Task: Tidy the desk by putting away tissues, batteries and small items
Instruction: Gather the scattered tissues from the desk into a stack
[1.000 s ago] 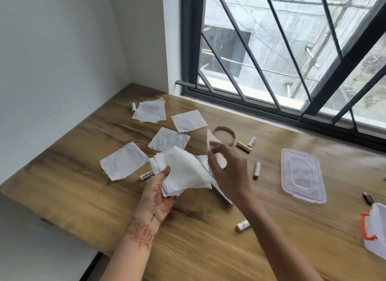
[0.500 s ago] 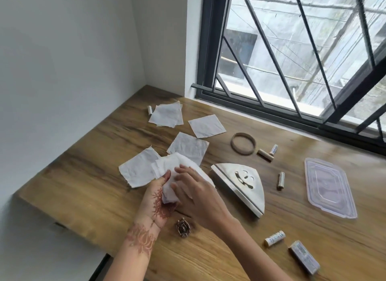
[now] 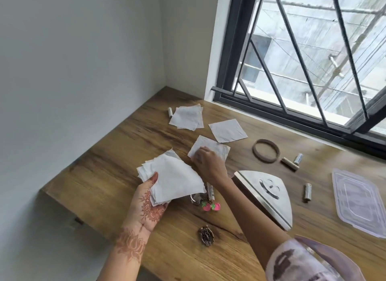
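My left hand (image 3: 146, 201) holds a stack of white tissues (image 3: 173, 180) above the wooden desk (image 3: 104, 176). My right hand (image 3: 208, 163) reaches forward and its fingers pinch the near edge of a single tissue (image 3: 215, 147) lying flat. Two more tissue patches lie further back: a small pile (image 3: 188, 117) and one square (image 3: 227, 130). Batteries lie scattered: one by the far pile (image 3: 170, 112), one under my right wrist (image 3: 210, 191), one right of the holder (image 3: 307, 191), two near the ring (image 3: 292, 162).
A silver quarter-round tissue holder (image 3: 269, 197) with a smiley cutout lies to the right. A wooden ring (image 3: 265, 150), a clear plastic lid (image 3: 359, 203), strawberry charms with keys (image 3: 208, 205) and a brown hair clip (image 3: 206, 235) lie around. Wall at left, barred window behind.
My right hand left the stack and reached forward onto the flat tissue. The tissue at the left of the stack is now gathered into my left hand's stack. The view shifted left.
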The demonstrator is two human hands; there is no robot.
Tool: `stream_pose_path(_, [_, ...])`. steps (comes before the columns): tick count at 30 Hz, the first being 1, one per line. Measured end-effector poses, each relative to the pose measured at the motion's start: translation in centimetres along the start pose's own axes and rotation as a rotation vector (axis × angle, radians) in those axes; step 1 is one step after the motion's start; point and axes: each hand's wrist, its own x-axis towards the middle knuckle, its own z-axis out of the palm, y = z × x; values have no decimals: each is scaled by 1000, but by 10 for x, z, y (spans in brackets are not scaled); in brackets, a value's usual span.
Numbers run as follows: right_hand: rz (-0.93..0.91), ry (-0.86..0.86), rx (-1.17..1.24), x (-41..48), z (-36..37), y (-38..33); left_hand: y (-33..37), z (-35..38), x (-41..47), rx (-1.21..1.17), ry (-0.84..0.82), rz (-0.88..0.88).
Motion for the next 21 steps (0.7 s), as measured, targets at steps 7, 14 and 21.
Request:
stream_pose_path(7, [127,159,114,-4,-4,-4,5,0,-1,7,21,-4])
stream_pose_path(14, [106,381,656,-37,-50,-51,3,4,-7,3,-38,10])
stream_pose_path(21, [-376,198,373,-90,-28,-73,-3,3,-6,-120,-157,-51])
